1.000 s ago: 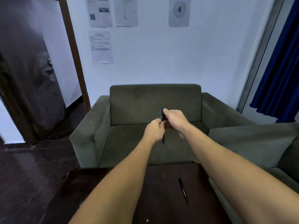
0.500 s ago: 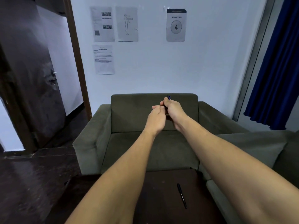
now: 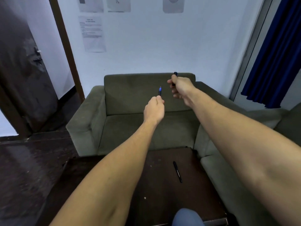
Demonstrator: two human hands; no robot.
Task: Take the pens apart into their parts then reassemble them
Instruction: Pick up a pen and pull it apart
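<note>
Half a second ago both hands were bunched together over one pen; now they have drawn apart and the pen is in two pieces, held up in the air in front of the green sofa [image 3: 130,101]. The left hand [image 3: 154,111] is closed in a fist around the pen body [image 3: 160,91], whose dark shaft and blue tip stick up above the knuckles. The right hand [image 3: 181,86], higher and further right, is closed around the cap [image 3: 174,78], a short dark tube showing above and below the thumb.

Both pieces are slim, dark and smooth, and I judge them easy to lose from the fingers: dropped from this height, the cap could roll off the worktop [image 3: 154,193] or slip between the sofa cushions. The exposed tip may also mark skin or fabric. Whether the body holds further loose parts, such as a refill, cannot be told from here; if it does, tipping it could let them slide out.

A second pen [image 3: 177,172], black and seemingly whole, lies flat on the dark worktop below, well apart from both hands, not far from its right edge, where a passing forearm could knock it off.
</note>
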